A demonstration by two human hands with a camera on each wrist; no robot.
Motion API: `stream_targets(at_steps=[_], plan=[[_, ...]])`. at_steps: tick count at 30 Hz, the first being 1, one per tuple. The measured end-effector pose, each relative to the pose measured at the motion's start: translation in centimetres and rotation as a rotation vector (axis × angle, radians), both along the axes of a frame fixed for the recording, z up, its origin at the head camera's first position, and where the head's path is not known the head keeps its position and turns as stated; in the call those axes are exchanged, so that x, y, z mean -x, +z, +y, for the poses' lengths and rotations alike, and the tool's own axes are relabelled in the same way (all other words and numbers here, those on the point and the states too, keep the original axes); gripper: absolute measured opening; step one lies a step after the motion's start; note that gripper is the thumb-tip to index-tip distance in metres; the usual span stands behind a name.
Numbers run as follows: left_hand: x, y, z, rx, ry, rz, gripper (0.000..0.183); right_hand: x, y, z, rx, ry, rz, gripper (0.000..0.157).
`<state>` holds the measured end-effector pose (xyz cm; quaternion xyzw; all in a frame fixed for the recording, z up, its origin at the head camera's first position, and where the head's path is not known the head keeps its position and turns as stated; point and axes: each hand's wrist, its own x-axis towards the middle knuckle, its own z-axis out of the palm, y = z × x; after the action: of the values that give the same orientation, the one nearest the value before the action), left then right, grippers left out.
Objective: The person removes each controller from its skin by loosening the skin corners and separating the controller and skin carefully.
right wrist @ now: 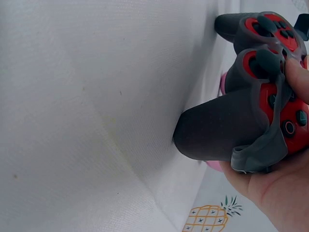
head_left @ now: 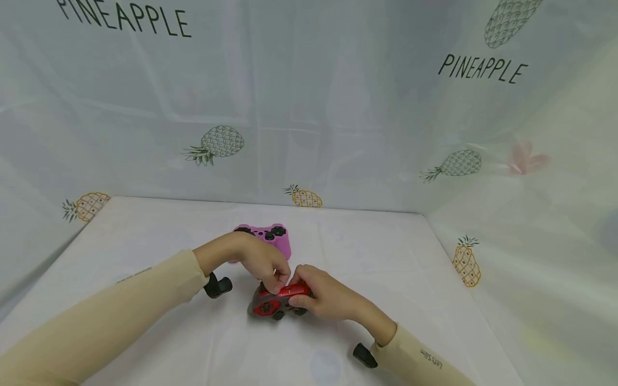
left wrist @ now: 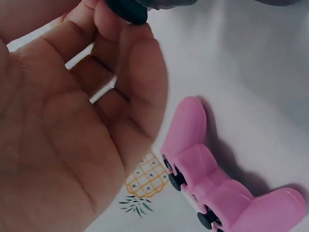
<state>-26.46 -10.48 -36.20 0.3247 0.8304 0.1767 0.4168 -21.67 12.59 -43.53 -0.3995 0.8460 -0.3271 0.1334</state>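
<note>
over grey controller (head_left: pixel 275 303), left hand (head_left: pixel 264 261) curled, perhaps pinching

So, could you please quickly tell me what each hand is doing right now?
Left hand: closed, pinching the edge of the red game controller with grey rubbery sleeve.
Right hand: closed, holding that same controller.

Clock from head-view centre: pink gamepad (head_left: pixel 284 244) at 7–8, lying on white-covered table (head_left: pixel 270 354), which fills 6. Pale curtain (head_left: pixel 309 107) at 12, PINEAPPLE lettering (head_left: pixel 483 68) at 2 and 10. Orange pineapple prints (head_left: pixel 466 262) at 4, 9 and near centre. Dark-outlined pineapple (head_left: pixel 222 141) at 10. Reddish print (head_left: pixel 528 158) at 3; blurry, probably a flower.
</note>
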Motion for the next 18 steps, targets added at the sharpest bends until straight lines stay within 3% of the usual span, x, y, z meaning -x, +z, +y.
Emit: stream_targets(at_steps=[5, 8, 13, 18], plan=[[0.0, -0.1, -0.5, -0.058, -0.163, 0.123, 0.016, 0.0, 0.0, 0.0, -0.005, -0.009, -0.011, 0.021], [-0.4, -0.2, -1.0, -0.125, -0.210, 0.205, 0.018, 0.0, 0.1, 0.0, -0.007, -0.016, -0.013, 0.021], [-1.6, -0.8, -2.0, -0.259, -0.166, 0.311, 0.019, 0.1, 0.1, 0.0, -0.018, -0.023, -0.019, 0.019], [-2.9, -1.8, -3.2, -0.325, -0.104, 0.477, 0.019, 0.3, 0.0, -0.1, -0.011, -0.018, -0.012, 0.018]])
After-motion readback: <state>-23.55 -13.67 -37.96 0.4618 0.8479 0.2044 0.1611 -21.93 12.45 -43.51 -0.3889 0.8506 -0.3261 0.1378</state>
